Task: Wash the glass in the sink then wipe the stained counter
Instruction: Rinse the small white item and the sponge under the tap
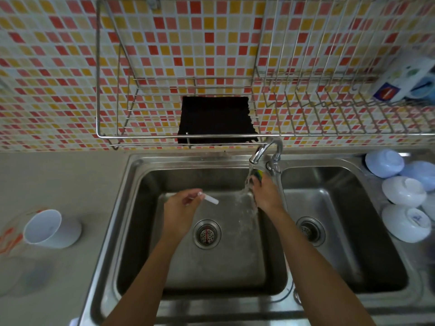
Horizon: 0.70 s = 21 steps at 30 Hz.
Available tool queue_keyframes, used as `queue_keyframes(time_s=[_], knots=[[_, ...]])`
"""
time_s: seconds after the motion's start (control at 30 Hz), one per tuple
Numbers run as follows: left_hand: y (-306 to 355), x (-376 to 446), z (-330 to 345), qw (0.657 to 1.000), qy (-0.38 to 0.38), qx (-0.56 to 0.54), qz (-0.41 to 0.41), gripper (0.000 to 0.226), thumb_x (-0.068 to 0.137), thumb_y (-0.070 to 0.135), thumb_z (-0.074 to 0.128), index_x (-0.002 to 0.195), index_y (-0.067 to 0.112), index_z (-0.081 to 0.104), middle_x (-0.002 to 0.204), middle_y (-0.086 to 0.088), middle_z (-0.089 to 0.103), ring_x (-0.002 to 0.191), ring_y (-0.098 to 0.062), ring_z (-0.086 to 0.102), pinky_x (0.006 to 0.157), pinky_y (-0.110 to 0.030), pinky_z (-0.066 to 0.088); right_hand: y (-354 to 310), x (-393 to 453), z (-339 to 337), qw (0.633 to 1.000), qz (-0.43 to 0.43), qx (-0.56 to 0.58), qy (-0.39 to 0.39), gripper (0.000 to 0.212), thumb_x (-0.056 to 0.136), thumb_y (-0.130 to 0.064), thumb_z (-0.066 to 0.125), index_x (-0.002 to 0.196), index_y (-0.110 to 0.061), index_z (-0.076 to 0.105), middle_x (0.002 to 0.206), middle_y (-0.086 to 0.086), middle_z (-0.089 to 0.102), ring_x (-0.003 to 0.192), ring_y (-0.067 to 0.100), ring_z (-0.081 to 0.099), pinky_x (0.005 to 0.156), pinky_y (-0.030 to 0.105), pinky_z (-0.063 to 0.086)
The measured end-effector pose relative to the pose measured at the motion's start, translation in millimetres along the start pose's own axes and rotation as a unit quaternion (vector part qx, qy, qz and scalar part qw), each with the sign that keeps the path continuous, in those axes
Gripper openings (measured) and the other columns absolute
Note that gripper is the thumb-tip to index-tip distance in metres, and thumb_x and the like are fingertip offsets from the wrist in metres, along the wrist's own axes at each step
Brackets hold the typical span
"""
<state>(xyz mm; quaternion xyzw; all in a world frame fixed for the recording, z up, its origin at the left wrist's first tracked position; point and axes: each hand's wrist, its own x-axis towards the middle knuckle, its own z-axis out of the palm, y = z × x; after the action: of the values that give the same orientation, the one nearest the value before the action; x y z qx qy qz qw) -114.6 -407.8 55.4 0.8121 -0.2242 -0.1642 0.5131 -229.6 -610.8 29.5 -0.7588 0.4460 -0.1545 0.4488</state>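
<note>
Rinsing at the tap, with the glass parked on the counter.

At far left the clear drinking glass with orange printing (9, 238) lies on the grey counter (58, 180), touching a white plastic cup (50, 229) tipped on its side; the glass looks set aside, not yet under water. Over the left basin of the steel double sink (131, 208), the left hand (182, 208) pinches a small white tube-like piece (210, 199), probably keeping it clear of the stream. The right hand (264, 194) curls round a yellow-green sponge (259, 174) directly beneath the running chrome tap (266, 150), likely wetting it. White and pale-blue bowls (403, 191) rest upturned at right, presumably draining.
</note>
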Motion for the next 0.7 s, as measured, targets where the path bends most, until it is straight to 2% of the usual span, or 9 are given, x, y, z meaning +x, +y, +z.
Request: queue_keyframes(time_s=[0.1,0.2,0.23,0.4,0.47,0.53,0.57,0.63,0.7], knots=[[6.5,2.0,1.0,1.0,-0.005,-0.021,-0.002,0.019,0.083,0.015,0.072,0.102,0.016,0.073,0.087,0.007,0.072,0.077,0.007,0.065,0.073,-0.006,0.048,-2.3,13.1,-19.0,0.998,0.032,0.055,0.006,0.015,0.102,-0.022,0.04,0.111,-0.018,0.052,0.084,0.002,0.06,0.072,0.013,0.059,0.065,0.028,0.049],[8.7,2.1,0.1,1.0,-0.005,-0.027,-0.009,0.019,0.084,0.016,0.072,0.103,0.017,0.073,0.089,0.009,0.072,0.082,0.002,0.067,0.076,-0.01,0.05,6.5,27.0,-29.2,0.997,0.048,0.046,0.035,0.021,0.101,-0.024,0.041,0.118,-0.019,0.053,0.1,0.008,0.061,0.092,0.028,0.063,0.084,0.047,0.053],[8.4,1.5,-0.4,1.0,-0.004,-0.027,-0.009,0.019,0.084,0.016,0.072,0.103,0.017,0.073,0.089,0.008,0.072,0.084,-0.001,0.067,0.077,-0.012,0.05,6.6,28.4,-33.3,0.997,0.054,0.04,0.042,0.021,0.101,-0.023,0.041,0.117,-0.017,0.054,0.102,0.009,0.06,0.094,0.029,0.062,0.086,0.048,0.051],[6.3,-4.3,-8.6,0.998,0.053,-0.009,0.025,0.015,0.084,0.022,0.072,0.099,0.017,0.074,0.089,0.008,0.072,0.082,-0.001,0.067,0.074,-0.008,0.05,9.2,29.0,-41.2,0.989,0.055,0.056,0.122,0.024,0.101,-0.024,0.041,0.115,-0.01,0.054,0.104,0.011,0.061,0.093,0.028,0.06,0.075,0.038,0.048],[3.1,-3.6,-10.5,0.997,0.064,0.01,0.036,0.015,0.084,0.022,0.071,0.098,0.016,0.073,0.087,0.008,0.071,0.082,0.0,0.066,0.074,-0.01,0.05,7.9,12.7,-26.1,0.986,0.044,0.083,0.14,0.017,0.101,-0.025,0.041,0.113,-0.022,0.054,0.099,0.007,0.062,0.086,0.023,0.06,0.073,0.036,0.048],[-8.0,-1.2,-7.7,0.998,0.048,0.038,0.017,0.014,0.085,0.023,0.071,0.097,0.016,0.073,0.084,0.008,0.07,0.078,-0.001,0.066,0.071,-0.011,0.05,17.9,-6.0,-0.4,0.99,0.029,0.077,0.114,0.016,0.1,-0.03,0.041,0.102,-0.043,0.051,0.09,0.003,0.064,0.078,0.023,0.063,0.069,0.041,0.052],[-16.1,-0.8,-5.1,0.998,0.026,0.064,-0.002,0.014,0.086,0.024,0.07,0.097,0.017,0.073,0.082,0.009,0.07,0.074,-0.001,0.065,0.067,-0.008,0.048,24.2,-17.4,13.5,0.996,0.029,0.05,0.074,0.014,0.1,-0.032,0.041,0.1,-0.043,0.05,0.087,0.003,0.064,0.076,0.024,0.064,0.068,0.043,0.054],[-28.3,-5.8,0.1,0.991,-0.039,0.118,-0.045,0.009,0.087,0.023,0.068,0.092,0.018,0.074,0.079,0.007,0.069,0.069,-0.004,0.062,0.059,-0.003,0.043,31.9,-40.4,35.7,0.998,0.058,-0.031,-0.018,0.013,0.1,-0.034,0.04,0.105,-0.027,0.05,0.09,0.01,0.066,0.077,0.028,0.064,0.071,0.045,0.055],[-33.0,-11.5,2.9,0.985,-0.078,0.15,-0.032,0.006,0.088,0.021,0.067,0.087,0.02,0.073,0.078,0.007,0.068,0.072,-0.006,0.062,0.062,-0.002,0.04,33.7,-58.5,50.4,0.994,0.073,-0.07,-0.039,0.021,0.1,-0.031,0.04,0.113,-0.016,0.05,0.096,0.016,0.066,0.083,0.033,0.064,0.074,0.042,0.051]])
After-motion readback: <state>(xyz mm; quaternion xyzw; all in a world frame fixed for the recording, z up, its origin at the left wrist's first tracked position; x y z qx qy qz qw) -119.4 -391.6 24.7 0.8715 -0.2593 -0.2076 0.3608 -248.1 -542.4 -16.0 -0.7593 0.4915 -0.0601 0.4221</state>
